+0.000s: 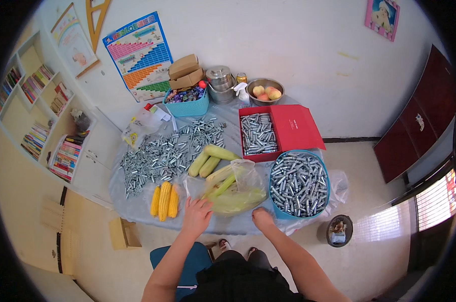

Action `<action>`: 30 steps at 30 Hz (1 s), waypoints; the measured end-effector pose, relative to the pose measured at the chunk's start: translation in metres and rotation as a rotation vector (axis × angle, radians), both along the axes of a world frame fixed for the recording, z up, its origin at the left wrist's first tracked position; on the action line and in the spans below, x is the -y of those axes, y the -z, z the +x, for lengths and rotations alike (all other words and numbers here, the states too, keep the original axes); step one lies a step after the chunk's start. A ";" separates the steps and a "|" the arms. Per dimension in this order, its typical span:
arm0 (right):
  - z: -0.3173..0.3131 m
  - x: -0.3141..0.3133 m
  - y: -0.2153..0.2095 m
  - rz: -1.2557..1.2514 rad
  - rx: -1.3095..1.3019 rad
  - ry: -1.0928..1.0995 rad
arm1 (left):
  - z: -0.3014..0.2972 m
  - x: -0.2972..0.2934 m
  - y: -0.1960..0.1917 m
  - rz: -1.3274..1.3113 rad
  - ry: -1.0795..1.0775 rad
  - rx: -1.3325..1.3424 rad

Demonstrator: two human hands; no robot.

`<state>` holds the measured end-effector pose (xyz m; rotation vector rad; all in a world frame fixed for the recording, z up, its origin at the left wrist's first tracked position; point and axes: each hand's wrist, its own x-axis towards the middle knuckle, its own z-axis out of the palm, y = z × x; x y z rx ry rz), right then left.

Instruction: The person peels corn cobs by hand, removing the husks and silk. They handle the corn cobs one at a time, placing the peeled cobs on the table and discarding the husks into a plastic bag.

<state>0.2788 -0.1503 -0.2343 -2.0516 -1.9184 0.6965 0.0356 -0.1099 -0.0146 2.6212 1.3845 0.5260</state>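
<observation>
Hands at the table edge — left hand [196, 215] spread on plastic bag [235, 194], right hand [262, 218] loosely curled, empty.

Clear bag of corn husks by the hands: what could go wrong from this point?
The clear bag lies at the table's near edge; pulled by the left hand, it might spill husks onto the floor. The blue basket of metal cylinders sits close beside the right hand and near the edge, so a knock could tip it. Three peeled yellow cobs lie loose and could roll off.
</observation>
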 end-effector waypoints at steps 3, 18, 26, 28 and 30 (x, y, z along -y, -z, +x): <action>0.002 -0.003 -0.011 -0.043 -0.004 -0.067 | -0.002 -0.006 -0.002 0.008 0.030 0.035; -0.030 -0.015 -0.245 0.340 -1.171 0.298 | -0.020 -0.054 -0.011 0.006 0.192 0.058; -0.074 -0.071 -0.154 0.254 -0.124 -0.093 | -0.038 -0.060 0.008 -0.122 0.214 0.007; -0.064 -0.065 -0.143 0.186 -0.030 -0.011 | -0.044 -0.064 0.005 -0.161 0.226 -0.004; -0.052 -0.065 -0.145 0.221 -0.291 0.144 | -0.048 -0.062 0.003 -0.160 0.242 0.027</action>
